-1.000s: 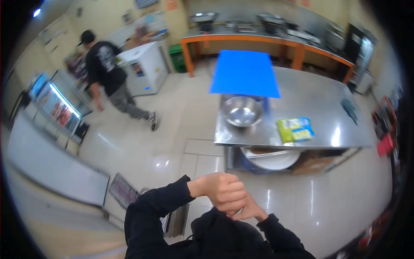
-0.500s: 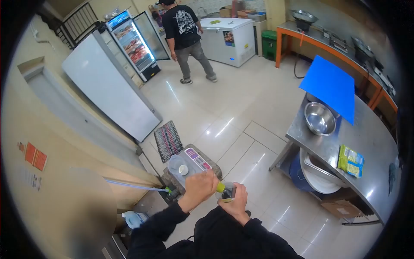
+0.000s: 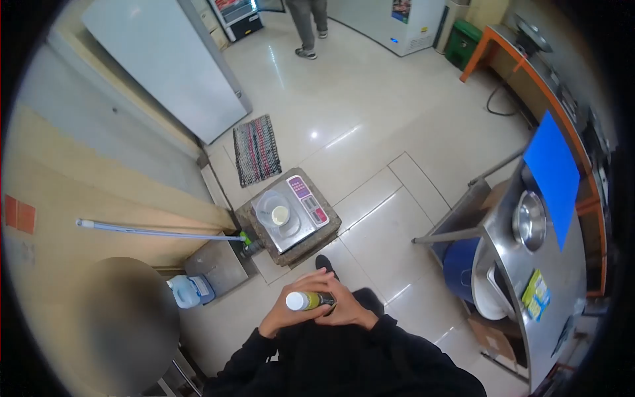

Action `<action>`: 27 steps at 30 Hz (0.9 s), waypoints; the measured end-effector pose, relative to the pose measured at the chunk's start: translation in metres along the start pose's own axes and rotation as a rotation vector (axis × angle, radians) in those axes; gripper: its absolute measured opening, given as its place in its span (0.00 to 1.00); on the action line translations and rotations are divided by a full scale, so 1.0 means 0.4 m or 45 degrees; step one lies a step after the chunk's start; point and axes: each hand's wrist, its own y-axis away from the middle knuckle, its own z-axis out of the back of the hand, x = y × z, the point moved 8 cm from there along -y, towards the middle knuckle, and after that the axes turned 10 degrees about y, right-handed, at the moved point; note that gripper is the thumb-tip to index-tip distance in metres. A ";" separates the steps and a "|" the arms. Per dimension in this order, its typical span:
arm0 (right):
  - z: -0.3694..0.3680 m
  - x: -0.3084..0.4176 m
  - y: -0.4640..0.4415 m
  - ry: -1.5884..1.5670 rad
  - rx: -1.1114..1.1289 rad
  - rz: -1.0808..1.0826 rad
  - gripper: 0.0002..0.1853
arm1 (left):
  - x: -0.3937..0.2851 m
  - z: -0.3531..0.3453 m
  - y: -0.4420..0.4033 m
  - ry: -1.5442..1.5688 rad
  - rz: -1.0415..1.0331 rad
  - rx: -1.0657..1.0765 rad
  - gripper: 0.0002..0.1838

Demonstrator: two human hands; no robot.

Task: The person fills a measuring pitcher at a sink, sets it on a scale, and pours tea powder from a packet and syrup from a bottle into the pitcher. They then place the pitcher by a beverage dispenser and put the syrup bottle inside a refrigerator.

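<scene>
A small bottle with a white cap and a yellow-green label [image 3: 316, 300] is held between both hands near my body. My left hand [image 3: 284, 312] wraps round it from the left. From the right, my right hand [image 3: 347, 308] closes round its dark end, and the fingertips of the two hands meet. Beyond them a digital scale [image 3: 301, 228] rests on a stone block [image 3: 329, 241]. On its plate are a clear plastic container [image 3: 264, 204] and a small white cup [image 3: 280, 215].
A woven mat [image 3: 256, 151] lies past the block. A blue-handled pole [image 3: 159, 231] and a jug [image 3: 192, 291] are left. On the right, a steel table [image 3: 499, 241] bears a bowl [image 3: 530, 221] and green-blue packet [image 3: 536, 296]. Another person's legs [image 3: 307, 23] are far ahead.
The view has turned down and left towards the scale. My hands, clasped at first and then apart with a green-yellow item and a clear container, are now together round the bottle.
</scene>
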 end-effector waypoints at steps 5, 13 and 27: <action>-0.077 -0.091 -0.124 -0.199 0.342 -0.111 0.50 | 0.100 0.107 0.009 0.055 -0.034 -0.415 0.06; -0.088 -0.622 -0.244 0.380 0.706 -0.581 0.55 | 0.270 0.245 0.033 -0.164 0.185 -1.112 0.06; -0.362 -1.527 -0.822 0.583 0.644 -0.868 0.41 | 0.733 0.064 0.276 0.499 1.420 -1.207 0.07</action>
